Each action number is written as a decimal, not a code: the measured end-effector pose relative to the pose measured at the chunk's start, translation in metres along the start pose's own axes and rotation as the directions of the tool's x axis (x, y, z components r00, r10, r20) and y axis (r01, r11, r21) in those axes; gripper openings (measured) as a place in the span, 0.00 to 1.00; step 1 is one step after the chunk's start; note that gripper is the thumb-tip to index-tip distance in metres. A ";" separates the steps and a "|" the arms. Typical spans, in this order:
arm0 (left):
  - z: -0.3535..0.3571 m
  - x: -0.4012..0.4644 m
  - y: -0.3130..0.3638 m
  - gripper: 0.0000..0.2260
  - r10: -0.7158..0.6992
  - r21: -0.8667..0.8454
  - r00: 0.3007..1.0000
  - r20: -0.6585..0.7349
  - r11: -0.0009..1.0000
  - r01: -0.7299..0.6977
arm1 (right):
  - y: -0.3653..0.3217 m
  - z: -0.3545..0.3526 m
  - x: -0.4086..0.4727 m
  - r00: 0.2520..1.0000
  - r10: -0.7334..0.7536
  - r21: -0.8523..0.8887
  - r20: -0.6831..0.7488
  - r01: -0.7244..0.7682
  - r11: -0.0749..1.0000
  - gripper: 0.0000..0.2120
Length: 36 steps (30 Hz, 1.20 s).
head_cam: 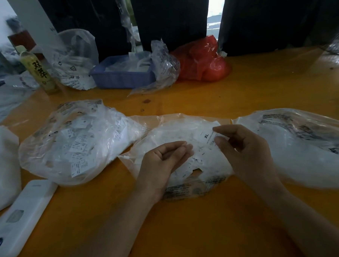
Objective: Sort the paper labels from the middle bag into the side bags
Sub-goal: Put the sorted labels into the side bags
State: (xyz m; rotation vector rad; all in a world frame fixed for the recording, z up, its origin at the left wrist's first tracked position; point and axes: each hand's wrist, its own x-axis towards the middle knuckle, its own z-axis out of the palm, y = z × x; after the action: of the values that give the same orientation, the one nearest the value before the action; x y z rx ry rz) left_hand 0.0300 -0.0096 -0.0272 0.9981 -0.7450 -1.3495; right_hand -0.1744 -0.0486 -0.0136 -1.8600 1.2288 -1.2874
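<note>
Dim, backlit from window gap (pixel 213 15), edges warped, soft blur

Legible markings: two items.
Paper label (pixel 208 135), pinched by the right hand (pixel 245 151): "XL" in black. Bottle (pixel 39 72) at the table's far left: large black characters "双萃". Print on the bags is illegible.

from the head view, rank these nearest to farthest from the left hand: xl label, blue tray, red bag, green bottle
From the left hand:
1. XL label, just right, pinched by the right hand
2. Blue tray, behind
3. Green bottle and red bag: too close to call
</note>
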 end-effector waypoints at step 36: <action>0.001 -0.009 -0.001 0.08 0.068 0.374 0.995 0.071 0.923 -0.090 | -0.002 0.003 -0.004 0.951 -0.206 -0.222 0.231 0.258 0.940 0.13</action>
State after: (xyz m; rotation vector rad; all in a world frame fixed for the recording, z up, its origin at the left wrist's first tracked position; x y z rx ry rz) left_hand 0.0275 -0.0008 -0.0265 1.2197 -1.1060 -1.1911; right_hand -0.1716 -0.0445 -0.0143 -2.3164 1.1277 -1.0594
